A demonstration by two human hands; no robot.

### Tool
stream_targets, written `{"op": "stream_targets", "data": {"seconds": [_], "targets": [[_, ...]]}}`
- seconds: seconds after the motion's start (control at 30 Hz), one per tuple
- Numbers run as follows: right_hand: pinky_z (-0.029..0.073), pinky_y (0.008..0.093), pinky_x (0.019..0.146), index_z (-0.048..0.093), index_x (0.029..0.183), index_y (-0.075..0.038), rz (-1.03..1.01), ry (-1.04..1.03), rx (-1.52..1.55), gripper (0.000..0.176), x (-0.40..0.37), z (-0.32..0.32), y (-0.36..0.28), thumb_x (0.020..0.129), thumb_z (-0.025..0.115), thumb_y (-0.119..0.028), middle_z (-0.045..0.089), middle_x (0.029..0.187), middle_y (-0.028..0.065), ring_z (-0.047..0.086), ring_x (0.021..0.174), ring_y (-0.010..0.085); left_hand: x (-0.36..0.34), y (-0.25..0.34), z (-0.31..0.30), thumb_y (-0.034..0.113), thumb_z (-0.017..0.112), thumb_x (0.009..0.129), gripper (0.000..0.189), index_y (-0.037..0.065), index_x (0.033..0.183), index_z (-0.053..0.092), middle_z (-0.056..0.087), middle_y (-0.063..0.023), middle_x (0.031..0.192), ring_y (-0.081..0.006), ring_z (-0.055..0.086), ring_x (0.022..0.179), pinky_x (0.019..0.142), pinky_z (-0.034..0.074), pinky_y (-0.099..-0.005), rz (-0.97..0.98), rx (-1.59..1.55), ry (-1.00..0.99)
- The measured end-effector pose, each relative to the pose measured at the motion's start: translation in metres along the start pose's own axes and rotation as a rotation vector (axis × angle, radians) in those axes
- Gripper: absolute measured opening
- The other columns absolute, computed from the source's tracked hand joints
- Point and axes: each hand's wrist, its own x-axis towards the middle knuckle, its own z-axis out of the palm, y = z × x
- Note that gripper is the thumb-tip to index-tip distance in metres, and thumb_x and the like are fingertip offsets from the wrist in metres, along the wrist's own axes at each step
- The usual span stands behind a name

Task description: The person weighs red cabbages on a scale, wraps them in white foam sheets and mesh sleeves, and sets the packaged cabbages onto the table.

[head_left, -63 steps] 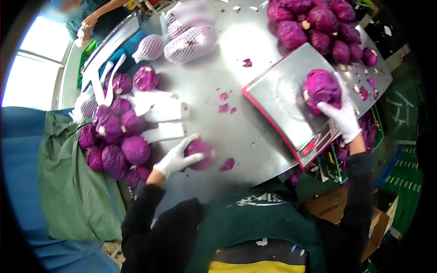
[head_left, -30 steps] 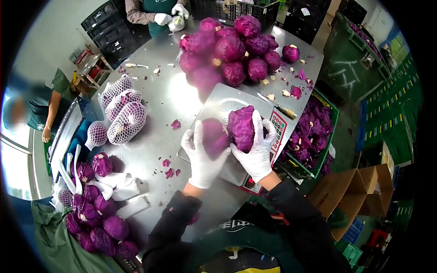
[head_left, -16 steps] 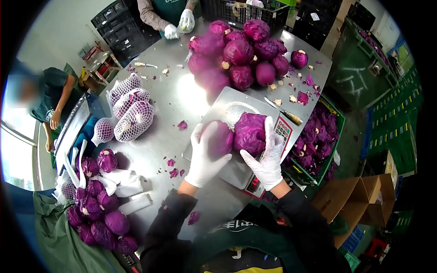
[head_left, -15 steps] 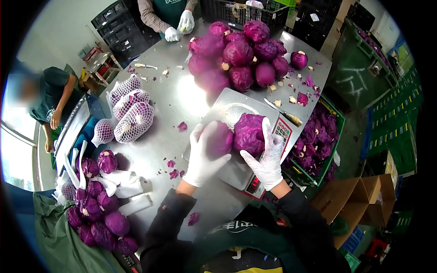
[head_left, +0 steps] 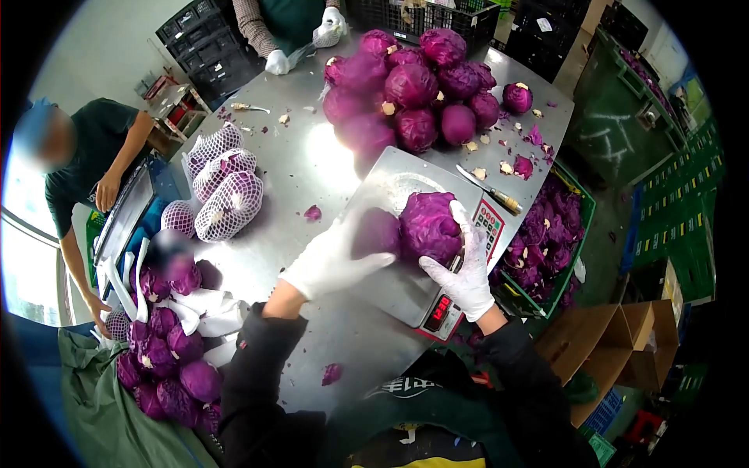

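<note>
Two red cabbages rest side by side on the metal plate of a digital scale (head_left: pixel 398 179). My left hand (head_left: pixel 331 259), in a white glove, curves round the left cabbage (head_left: pixel 378 234), which is blurred. Around the right side of the other cabbage (head_left: pixel 427 225), my gloved right hand (head_left: pixel 466 274) is cupped, its thumb at the near side. Red digits glow on the scale's display (head_left: pixel 440 312) below that hand. A knife with a wooden handle (head_left: pixel 503 199) lies at the scale's far right corner.
A heap of red cabbages (head_left: pixel 413 86) stands beyond the scale. Net-wrapped cabbages (head_left: pixel 230 207) lie left; more cabbages (head_left: pixel 168 355) sit near left. A green crate of leaves (head_left: pixel 573 269) stands right. One co-worker's gloved hand (head_left: pixel 330 23) holds netting; another co-worker (head_left: pixel 101 156) leans in left.
My left hand and forearm have shifted left and turned, still at the cabbage. The left co-worker's arm has reached down towards the netted cabbage. The far co-worker's hands have moved apart, stretching netting.
</note>
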Motion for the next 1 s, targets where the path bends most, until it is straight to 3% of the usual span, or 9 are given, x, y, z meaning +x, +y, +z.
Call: {"op": "stream_targets", "data": {"seconds": [0.2,0.33,0.43,0.53,0.6,0.73,0.8,0.93,1.0], "targets": [[0.035,0.0389,0.107,0.033,0.149,-0.007,-0.088,-0.115,-0.072,0.089,0.0,-0.01,-0.001,0.075,0.081,-0.02,0.039,0.149,0.015,0.044,0.117,0.0299,-0.023,-0.038,0.002,-0.001,0.073,0.082,0.094,0.015,0.155,0.015,0.029,-0.0161,0.154,-0.0276,0.042,0.135,0.107,0.043,-0.0369,-0.287,-0.7,-0.108],[0.044,0.0332,0.097,0.029,0.15,-0.005,0.055,-0.053,0.219,0.092,0.0,-0.01,0.0,0.075,0.082,-0.017,0.038,0.149,0.0138,0.052,0.099,0.019,-0.029,-0.049,0.016,0.001,0.074,0.082,0.093,0.012,0.154,0.017,0.027,-0.0155,0.155,-0.0249,0.032,0.141,0.112,0.035,-0.0372,-0.165,-0.549,-0.057],[0.044,0.0329,0.096,0.028,0.151,-0.005,-0.008,-0.04,0.072,0.092,0.0,-0.016,-0.001,0.076,0.08,-0.012,0.037,0.151,0.0133,0.051,0.096,0.0179,-0.033,-0.058,0.03,0.024,0.08,0.078,0.094,0.003,0.151,0.024,0.034,-0.0184,0.152,-0.027,0.033,0.141,0.115,0.029,-0.038,-0.1,-0.597,0.05],[0.044,0.0287,0.089,0.026,0.152,-0.006,0.253,-0.039,0.32,0.091,-0.004,-0.015,-0.004,0.078,0.078,-0.009,0.046,0.11,-0.0007,0.047,0.096,0.0119,-0.043,-0.058,0.034,0.029,0.081,0.077,0.096,0.002,0.15,0.026,0.036,-0.0168,0.151,-0.0283,0.036,0.139,0.114,0.032,-0.039,-0.036,-0.558,0.187],[0.043,0.0264,0.087,0.027,0.152,-0.006,0.154,-0.008,0.346,0.086,-0.001,-0.013,-0.009,0.081,0.075,-0.008,0.044,0.104,-0.0011,0.047,0.094,0.0105,-0.06,-0.044,0.034,0.025,0.076,0.083,0.072,0.005,0.142,0.04,0.049,-0.0155,0.141,-0.0271,0.046,0.131,0.107,0.04,-0.0383,-0.149,-0.765,0.41],[0.039,0.0279,0.091,0.037,0.149,-0.006,0.032,0.076,0.03,0.071,-0.005,-0.023,-0.004,0.084,0.066,-0.003,0.045,0.104,0.0014,0.044,0.095,0.0138,-0.11,-0.082,0.033,0.009,0.068,0.084,0.023,0.007,0.107,0.064,0.064,-0.0147,0.102,-0.0329,0.063,0.097,0.087,0.05,-0.0392,-0.31,-0.095,0.866],[0.038,0.0291,0.091,0.042,0.146,-0.005,-0.005,0.102,-0.063,0.066,-0.003,-0.028,-0.016,0.084,0.064,-0.002,0.045,0.103,0.0023,0.043,0.094,0.0153,-0.153,-0.132,0.039,-0.002,0.06,0.073,0.031,0.005,0.103,0.062,0.063,-0.0153,0.103,-0.0345,0.059,0.102,0.09,0.047,-0.042,-0.368,0.265,0.9],[0.039,0.0293,0.091,0.048,0.14,-0.002,-0.114,0.136,-0.116,0.054,-0.005,-0.03,-0.035,0.087,0.061,-0.004,0.047,0.099,0.0031,0.046,0.091,0.0149,-0.238,-0.17,0.034,0.012,0.068,0.071,0.059,0.004,0.125,0.048,0.049,-0.0243,0.117,-0.0429,0.047,0.111,0.089,0.041,-0.0517,-0.867,0.794,0.65],[0.04,0.0297,0.091,0.05,0.138,-0.001,-0.125,0.098,-0.077,0.053,-0.007,-0.021,-0.045,0.087,0.061,-0.003,0.049,0.102,0.0035,0.047,0.092,0.0154,-0.27,-0.199,0.037,0.011,0.066,0.073,0.042,0.006,0.113,0.054,0.055,-0.0192,0.108,-0.0371,0.052,0.107,0.084,0.042,-0.0499,-0.837,0.882,0.672]]}}
